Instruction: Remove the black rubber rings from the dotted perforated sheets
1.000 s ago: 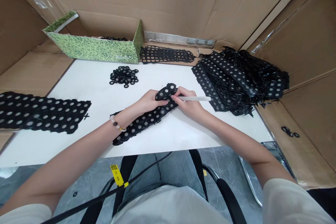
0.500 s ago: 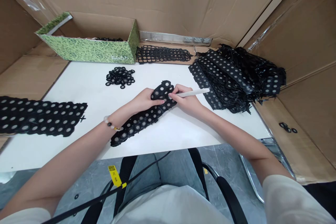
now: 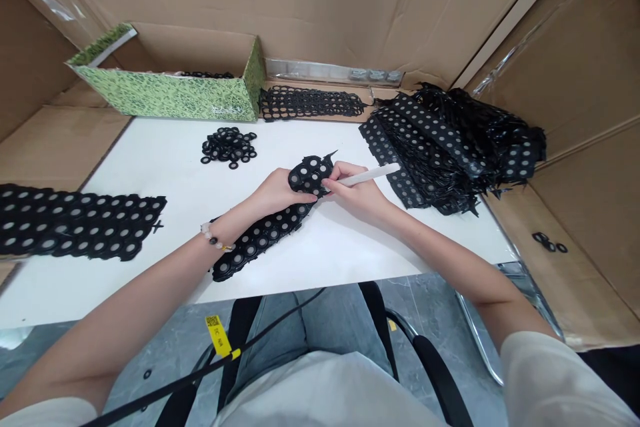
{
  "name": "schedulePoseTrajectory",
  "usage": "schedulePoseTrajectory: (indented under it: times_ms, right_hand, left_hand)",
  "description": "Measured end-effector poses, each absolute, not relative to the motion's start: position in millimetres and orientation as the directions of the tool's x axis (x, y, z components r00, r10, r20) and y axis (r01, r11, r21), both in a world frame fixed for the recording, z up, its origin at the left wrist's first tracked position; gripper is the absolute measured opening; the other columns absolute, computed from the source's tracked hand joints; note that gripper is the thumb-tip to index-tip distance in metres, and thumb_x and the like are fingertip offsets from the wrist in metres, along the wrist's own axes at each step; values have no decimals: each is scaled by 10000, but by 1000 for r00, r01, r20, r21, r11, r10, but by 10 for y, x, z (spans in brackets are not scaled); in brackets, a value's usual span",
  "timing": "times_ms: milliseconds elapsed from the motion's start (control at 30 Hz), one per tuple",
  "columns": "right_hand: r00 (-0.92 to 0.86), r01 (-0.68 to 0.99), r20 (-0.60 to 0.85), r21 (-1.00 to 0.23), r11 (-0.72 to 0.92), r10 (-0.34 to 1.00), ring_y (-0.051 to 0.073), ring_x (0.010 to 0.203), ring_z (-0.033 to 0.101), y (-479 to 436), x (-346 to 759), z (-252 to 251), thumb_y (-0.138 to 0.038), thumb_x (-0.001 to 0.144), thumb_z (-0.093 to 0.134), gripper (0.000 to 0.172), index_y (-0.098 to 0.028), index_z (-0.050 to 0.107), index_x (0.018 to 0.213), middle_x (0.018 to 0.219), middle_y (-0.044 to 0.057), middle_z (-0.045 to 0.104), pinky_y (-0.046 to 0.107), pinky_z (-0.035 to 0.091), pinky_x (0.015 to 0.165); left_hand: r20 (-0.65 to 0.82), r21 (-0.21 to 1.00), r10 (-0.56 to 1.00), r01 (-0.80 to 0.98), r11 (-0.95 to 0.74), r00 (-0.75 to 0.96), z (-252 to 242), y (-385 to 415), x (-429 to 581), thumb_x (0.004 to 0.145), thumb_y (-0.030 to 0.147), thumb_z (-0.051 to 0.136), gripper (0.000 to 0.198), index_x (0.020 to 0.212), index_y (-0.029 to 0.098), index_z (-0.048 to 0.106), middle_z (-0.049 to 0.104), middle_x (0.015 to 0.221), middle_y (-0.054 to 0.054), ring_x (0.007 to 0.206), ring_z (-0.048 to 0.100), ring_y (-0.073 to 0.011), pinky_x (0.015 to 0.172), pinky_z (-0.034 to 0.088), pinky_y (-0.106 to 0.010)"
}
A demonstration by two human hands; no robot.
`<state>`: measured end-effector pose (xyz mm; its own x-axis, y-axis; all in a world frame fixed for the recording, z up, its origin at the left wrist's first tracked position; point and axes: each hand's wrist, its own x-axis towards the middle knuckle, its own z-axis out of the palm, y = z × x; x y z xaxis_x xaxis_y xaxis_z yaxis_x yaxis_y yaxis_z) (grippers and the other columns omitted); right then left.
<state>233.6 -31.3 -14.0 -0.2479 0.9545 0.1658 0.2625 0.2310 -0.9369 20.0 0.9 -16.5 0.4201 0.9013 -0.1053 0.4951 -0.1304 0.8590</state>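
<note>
A black rubber sheet with rows of round holes [image 3: 267,232] lies slanted on the white table, its far end bent up. My left hand [image 3: 283,192] is closed on this sheet near the far end, thumb across its top. Between the fingers of my right hand [image 3: 357,190] is a white pen-like tool [image 3: 373,175], held like a pencil. Its tip is hidden by the fingers and meets the sheet's right edge. Beyond my left hand lies a small heap of black rubber rings [image 3: 229,147].
A green patterned box [image 3: 170,95] with black pieces inside stands at the back left. Beside it lies a black mesh strip [image 3: 313,103]. Stacked perforated sheets [image 3: 450,153] fill the right rear. Another perforated sheet [image 3: 75,223] lies at left. Cardboard walls [image 3: 340,7] enclose the table [image 3: 350,247].
The sheet's far end has turned and bent further in my left hand, and a thin pointed scrap now sticks out at its upper right. Both hands have shifted only slightly.
</note>
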Motion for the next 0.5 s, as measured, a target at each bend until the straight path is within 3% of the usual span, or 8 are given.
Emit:
schedulePoseTrajectory:
  times_ms: [267, 500]
  right_hand:
    - [-250, 255, 153, -942, 218, 956, 192, 662, 675, -366, 2323, -105, -402, 868, 674, 276, -217, 546, 710, 657, -2, 637, 282, 427, 583]
    - [-267, 340, 210, -893, 296, 941, 146, 616, 534, -348, 2335, -101, -366, 860, 668, 257, -209, 547, 698, 644, -14, 601, 275, 367, 591]
  left_hand:
    - [-66, 875, 892, 456, -163, 447, -194, 2, 205, 619, 483, 776, 350, 743, 159, 728, 746, 759, 0, 782, 651, -234, 775, 514, -342]
    - [-33, 886, 897, 428, -178, 441, -250, -11, 228, 643, 454, 775, 390, 886, 153, 731, 778, 923, -24, 920, 684, -275, 880, 519, -366]
